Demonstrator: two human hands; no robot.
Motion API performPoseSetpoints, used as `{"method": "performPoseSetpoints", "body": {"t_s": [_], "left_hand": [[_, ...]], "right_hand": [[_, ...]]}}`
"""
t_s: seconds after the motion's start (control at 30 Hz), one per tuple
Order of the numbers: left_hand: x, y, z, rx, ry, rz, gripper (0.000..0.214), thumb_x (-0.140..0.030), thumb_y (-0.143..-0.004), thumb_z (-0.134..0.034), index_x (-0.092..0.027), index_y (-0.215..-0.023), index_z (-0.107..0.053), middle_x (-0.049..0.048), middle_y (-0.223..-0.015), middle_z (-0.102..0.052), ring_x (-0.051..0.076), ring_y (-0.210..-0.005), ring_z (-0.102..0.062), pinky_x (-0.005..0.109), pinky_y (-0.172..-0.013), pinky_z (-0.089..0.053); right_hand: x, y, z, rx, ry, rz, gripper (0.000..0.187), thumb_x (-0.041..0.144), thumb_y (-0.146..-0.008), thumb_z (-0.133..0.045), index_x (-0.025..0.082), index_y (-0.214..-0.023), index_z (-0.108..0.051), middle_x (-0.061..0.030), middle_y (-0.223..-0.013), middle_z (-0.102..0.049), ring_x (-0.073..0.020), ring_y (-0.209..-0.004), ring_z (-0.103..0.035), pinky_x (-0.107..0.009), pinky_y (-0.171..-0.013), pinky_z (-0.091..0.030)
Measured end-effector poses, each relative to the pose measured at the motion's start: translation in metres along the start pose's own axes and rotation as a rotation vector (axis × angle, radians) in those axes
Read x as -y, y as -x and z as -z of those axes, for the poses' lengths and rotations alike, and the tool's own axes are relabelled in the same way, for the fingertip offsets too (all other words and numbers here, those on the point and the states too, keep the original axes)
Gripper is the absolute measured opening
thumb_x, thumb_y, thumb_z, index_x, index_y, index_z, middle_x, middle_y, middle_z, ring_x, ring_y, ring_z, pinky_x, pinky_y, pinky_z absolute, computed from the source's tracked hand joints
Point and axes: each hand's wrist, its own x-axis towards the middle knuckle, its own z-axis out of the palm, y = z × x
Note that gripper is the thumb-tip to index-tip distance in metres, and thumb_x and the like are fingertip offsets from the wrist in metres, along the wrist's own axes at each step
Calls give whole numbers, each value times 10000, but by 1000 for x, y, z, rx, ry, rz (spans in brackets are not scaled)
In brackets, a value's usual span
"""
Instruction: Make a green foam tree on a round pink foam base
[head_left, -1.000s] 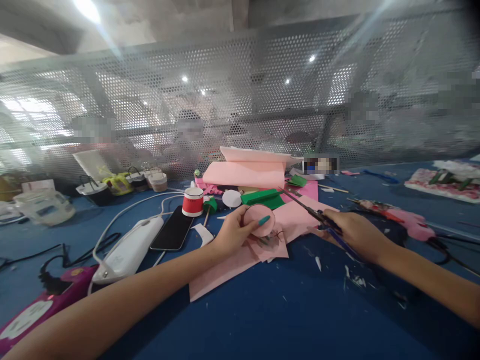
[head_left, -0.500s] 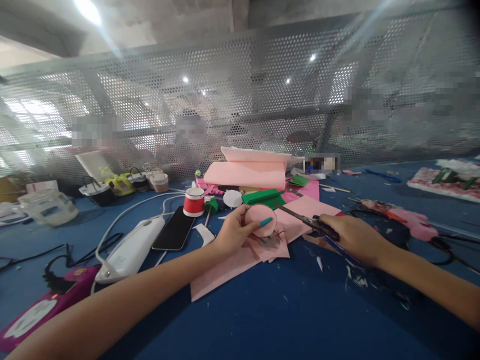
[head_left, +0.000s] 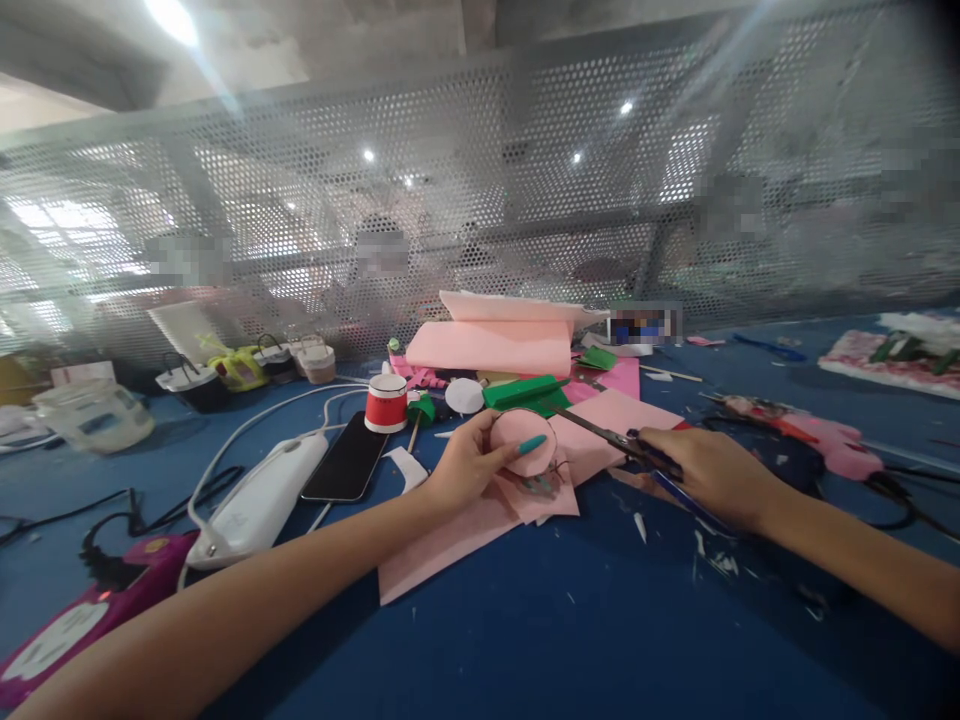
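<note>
Between the thumb and fingers of my left hand [head_left: 471,455] is a round pink paper disc [head_left: 517,430] with a dark line along its edge. My right hand [head_left: 709,475] is closed around a pair of scissors [head_left: 619,440] with dark blades pointing left toward the disc. Under and beside the disc lie sheets of pink paper [head_left: 450,550], one of them below the scissor blades. A folded green paper [head_left: 525,393] and a white paper disc [head_left: 465,396] lie just behind. Whether the blades touch the disc I cannot tell.
Left of my hands are a red-and-white paper cup [head_left: 386,405], a black phone [head_left: 346,460] and a white power strip [head_left: 259,500] with cables. A pink glue gun [head_left: 806,435] lies at the right. Larger pink sheets [head_left: 491,347] stand before the perforated metal screen [head_left: 450,200].
Both hands keep nearly the same place and grip. The view has shifted very slightly; the disc and scissors show hardly any movement.
</note>
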Motion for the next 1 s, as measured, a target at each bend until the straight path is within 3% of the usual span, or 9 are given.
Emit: {"method": "performPoseSetpoints", "body": {"t_s": [0.63, 1.0], "left_hand": [[-3, 4, -1, 36, 52, 32, 344, -348, -678, -752, -142, -916, -612, 51, -868, -666, 196, -830, -641, 317, -701, -555], [-4, 4, -2, 40, 69, 14, 350, -338, -674, -751, -137, -925, -614, 53, -871, -679, 208, -857, -650, 307, -723, -550]], "right_hand": [[5, 4, 3, 77, -11, 34, 333, 528, -868, -421, 221, -741, -451, -80, -685, -628, -225, -605, -604, -295, -525, -307], [1, 4, -2, 23, -24, 118, 340, 534, -850, -459, 218, -725, -442, -42, -637, -598, -197, -552, -583, -269, -501, -274]]}}
